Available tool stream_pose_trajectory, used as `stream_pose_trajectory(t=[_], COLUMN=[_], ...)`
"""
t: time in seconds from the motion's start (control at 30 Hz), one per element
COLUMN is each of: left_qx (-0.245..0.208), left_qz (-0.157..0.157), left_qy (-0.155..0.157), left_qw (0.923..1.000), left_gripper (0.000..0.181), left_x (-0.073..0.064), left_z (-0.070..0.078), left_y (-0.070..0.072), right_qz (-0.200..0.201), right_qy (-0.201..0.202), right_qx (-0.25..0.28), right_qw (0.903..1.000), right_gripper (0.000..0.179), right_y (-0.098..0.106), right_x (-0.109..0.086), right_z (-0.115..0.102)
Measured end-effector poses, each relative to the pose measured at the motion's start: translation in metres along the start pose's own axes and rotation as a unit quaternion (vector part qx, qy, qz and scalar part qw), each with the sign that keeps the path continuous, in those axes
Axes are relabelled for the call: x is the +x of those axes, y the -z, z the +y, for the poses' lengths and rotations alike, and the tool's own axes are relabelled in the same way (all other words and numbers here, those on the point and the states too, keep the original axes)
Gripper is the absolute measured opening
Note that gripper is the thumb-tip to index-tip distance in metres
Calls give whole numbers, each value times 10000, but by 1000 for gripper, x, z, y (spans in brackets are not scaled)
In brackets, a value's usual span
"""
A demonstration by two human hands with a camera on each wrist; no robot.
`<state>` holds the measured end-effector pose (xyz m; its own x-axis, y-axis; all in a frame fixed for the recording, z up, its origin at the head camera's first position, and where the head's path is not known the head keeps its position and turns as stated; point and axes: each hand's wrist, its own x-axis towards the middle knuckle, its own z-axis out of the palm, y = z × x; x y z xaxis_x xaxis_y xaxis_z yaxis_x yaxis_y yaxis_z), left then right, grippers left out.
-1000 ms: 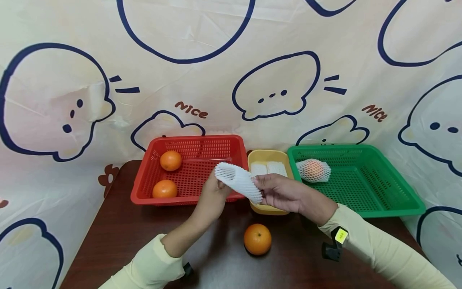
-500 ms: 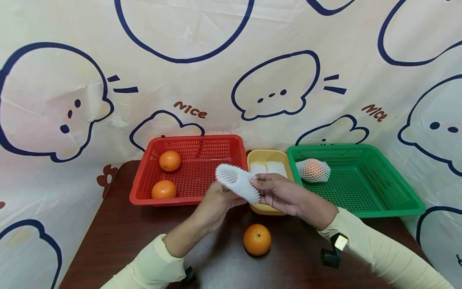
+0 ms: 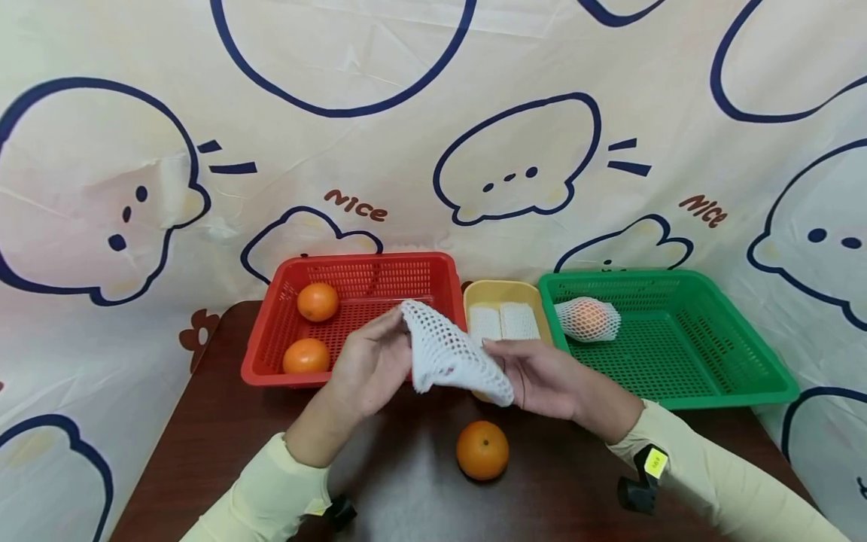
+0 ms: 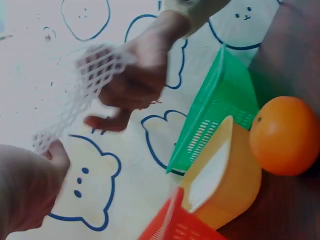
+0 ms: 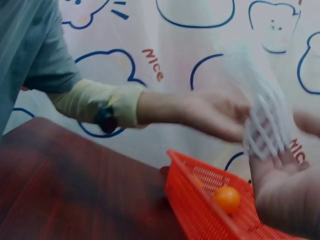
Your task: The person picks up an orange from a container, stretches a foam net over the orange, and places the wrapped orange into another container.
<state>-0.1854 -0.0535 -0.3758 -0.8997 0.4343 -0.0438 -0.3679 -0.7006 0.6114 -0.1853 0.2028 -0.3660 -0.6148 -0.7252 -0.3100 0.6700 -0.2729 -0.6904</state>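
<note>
A white foam fruit net (image 3: 450, 350) is stretched between my two hands above the table, its mesh spread wide. My left hand (image 3: 369, 361) pinches its upper left end, thumb at the edge. At the lower right end, my right hand (image 3: 549, 376) grips the net with the thumb on the near side. In the left wrist view, the right hand's fingers show through the mesh (image 4: 100, 70). Below the hands, a bare orange (image 3: 482, 450) rests on the dark wooden table (image 3: 406, 504).
A red basket (image 3: 254, 361) with two oranges (image 3: 317, 302) stands at the back left. Beside it, a yellow container (image 3: 501, 287) holds folded white nets (image 3: 518, 320). The green basket (image 3: 734, 339) at the right contains a netted fruit (image 3: 588, 319). A printed cloth hangs behind.
The net has gone from a narrow folded sleeve to a wider, spread shape. My left hand has moved left and turned its palm up; my right hand has shifted slightly right and down.
</note>
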Motion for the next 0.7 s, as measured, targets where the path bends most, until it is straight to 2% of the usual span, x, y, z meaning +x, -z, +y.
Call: stream_pose_trajectory(t=[0.1,0.17,0.23,0.33,0.4,0.43,0.5,0.57,0.63,0.7], left_qx=[-165,-32,166,516,761,873,922,787,624,595], left_qz=[-103,-93,-39,-31,-67,-84,-56,-11,6,-34], left_qy=[-143,-64,169,766,1061,1072,882,405,-125,-450], left_qw=[9997,9999,9997,9957,9914,9904,9918,9961,9980,9972], left_gripper=[35,38,39,36,33,31,29,28,29,31], left_x=[-1,-3,-6,-10,-12,-12,-12,-10,-8,-7], left_z=[-2,-10,-20,-31,-34,-34,-31,-26,-20,-16], left_y=[-1,-1,0,0,0,0,-1,-2,-3,-3], right_qz=[-579,-703,-804,-1042,-1006,-886,-503,4,445,732], right_qy=[116,399,810,1358,1461,1430,1233,884,521,268], right_qx=[-214,-66,312,868,878,761,345,-159,-582,-824], right_qw=[9980,9967,9930,9814,9802,9828,9905,9960,9959,9935], right_gripper=[30,29,30,34,35,34,33,36,46,54], right_y=[3,3,2,2,2,2,2,1,0,-1], right_x=[-3,-4,-5,-5,-5,-6,-7,-8,-10,-12], right_z=[4,1,-4,-9,-9,-8,-6,-3,-1,1])
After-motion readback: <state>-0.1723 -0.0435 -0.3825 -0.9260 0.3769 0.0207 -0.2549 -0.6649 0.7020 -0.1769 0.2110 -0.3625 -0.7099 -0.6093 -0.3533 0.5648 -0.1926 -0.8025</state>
